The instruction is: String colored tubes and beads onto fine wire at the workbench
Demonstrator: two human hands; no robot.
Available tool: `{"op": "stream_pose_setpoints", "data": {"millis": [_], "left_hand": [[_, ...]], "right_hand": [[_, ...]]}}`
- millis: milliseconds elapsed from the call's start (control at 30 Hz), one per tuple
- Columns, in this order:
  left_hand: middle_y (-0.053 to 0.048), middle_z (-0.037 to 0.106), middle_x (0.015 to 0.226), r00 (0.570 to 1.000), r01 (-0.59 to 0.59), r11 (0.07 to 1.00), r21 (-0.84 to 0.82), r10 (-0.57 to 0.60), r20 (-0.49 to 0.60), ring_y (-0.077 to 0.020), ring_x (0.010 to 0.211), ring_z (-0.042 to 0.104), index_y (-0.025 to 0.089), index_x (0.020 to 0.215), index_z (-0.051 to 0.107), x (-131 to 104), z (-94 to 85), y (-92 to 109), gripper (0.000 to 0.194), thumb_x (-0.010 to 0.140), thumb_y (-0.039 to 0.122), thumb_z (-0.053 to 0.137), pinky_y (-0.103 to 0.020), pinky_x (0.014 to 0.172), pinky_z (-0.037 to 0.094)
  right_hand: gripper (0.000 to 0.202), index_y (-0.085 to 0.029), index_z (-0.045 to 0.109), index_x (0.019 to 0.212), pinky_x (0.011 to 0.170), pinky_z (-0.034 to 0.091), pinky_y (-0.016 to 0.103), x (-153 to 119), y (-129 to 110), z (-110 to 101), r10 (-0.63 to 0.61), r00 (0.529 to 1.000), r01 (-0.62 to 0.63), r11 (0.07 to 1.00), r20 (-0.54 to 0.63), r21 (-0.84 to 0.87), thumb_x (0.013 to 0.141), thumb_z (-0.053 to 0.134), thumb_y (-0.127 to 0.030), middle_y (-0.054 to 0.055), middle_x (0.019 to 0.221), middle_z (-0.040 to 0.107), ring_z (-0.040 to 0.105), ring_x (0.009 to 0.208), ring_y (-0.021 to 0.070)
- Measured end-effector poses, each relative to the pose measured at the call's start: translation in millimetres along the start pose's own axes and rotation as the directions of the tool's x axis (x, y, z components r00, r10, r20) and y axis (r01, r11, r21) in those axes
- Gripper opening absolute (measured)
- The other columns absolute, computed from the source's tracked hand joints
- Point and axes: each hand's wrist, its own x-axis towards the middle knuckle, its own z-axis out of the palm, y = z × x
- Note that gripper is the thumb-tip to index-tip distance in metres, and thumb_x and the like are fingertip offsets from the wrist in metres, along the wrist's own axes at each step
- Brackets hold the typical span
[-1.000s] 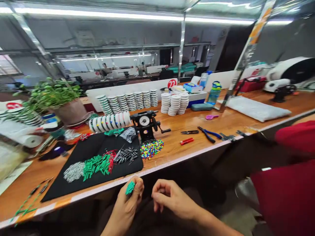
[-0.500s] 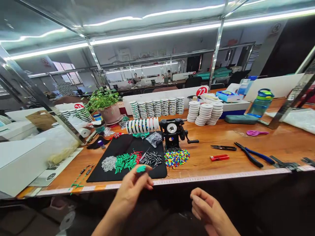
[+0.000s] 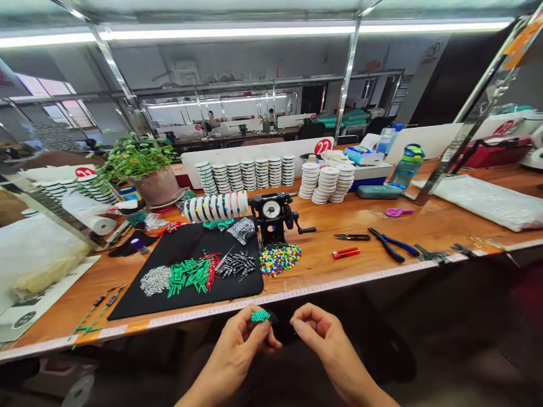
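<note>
My left hand [image 3: 238,346] is closed in front of the table edge, pinching a small cluster of green beads [image 3: 260,316] between thumb and fingers. Dark fine strands seem to stick out from the cluster's right side. Close by on the right, my right hand [image 3: 326,338] has its thumb and fingertips pressed together. Whatever lies in that pinch is too small to make out. Beyond my hands, a black mat [image 3: 139,305] carries silver beads [image 3: 155,281], green tube beads [image 3: 189,276], red pieces [image 3: 213,265] and black tube beads [image 3: 237,264].
A black hand-crank winder [image 3: 274,220] bears a row of white spools [image 3: 216,207]. Multicoloured beads [image 3: 280,259] lie below it. Farther right are a red lighter [image 3: 345,252], black snips [image 3: 352,237] and blue-handled pliers [image 3: 392,245]. Stacked spools [image 3: 326,183] and a potted plant [image 3: 155,186] stand behind.
My right hand has come up and in toward my left hand, narrowing the gap. The green bead cluster stays in my left hand. The view has turned slightly to the right.
</note>
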Motion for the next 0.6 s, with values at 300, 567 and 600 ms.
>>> {"op": "stream_pose_setpoints", "data": {"millis": [300,567,600], "left_hand": [[0.003,0.054,0.063,1.000,-0.007,0.975,0.220,0.013,-0.029,-0.0140,0.058,0.052,0.020,0.083,0.054,-11.7,7.4,-26.1,0.039,0.094,0.057,0.056,-0.023,0.055,0.042],[0.003,0.049,0.061,0.991,-0.041,0.916,0.400,0.087,-0.098,-0.0139,0.053,0.045,0.020,0.079,0.057,-15.4,6.8,-23.5,0.029,0.094,0.045,0.052,-0.023,0.051,0.035],[0.003,0.049,0.061,0.989,-0.048,0.911,0.409,0.101,-0.108,-0.0140,0.054,0.045,0.020,0.077,0.057,-15.5,7.0,-21.9,0.028,0.093,0.043,0.054,-0.024,0.052,0.035]], "right_hand": [[0.033,-0.018,0.066,0.082,0.055,0.027,0.027,-8.1,0.9,9.3,-0.034,0.999,0.036,0.982,0.017,-0.187,0.090,0.062,-0.049,-0.004,0.066,0.043,0.033,0.060,0.0140],[0.027,-0.017,0.067,0.077,0.052,0.022,0.028,-14.4,4.3,12.7,-0.029,0.998,0.047,0.929,0.053,-0.368,0.090,0.063,-0.041,-0.008,0.055,0.030,0.027,0.053,0.0119],[0.030,-0.017,0.067,0.078,0.052,0.024,0.027,-14.1,4.1,12.5,-0.016,0.999,0.031,0.949,0.050,-0.314,0.090,0.064,-0.045,-0.008,0.057,0.033,0.029,0.054,0.0121]]}}
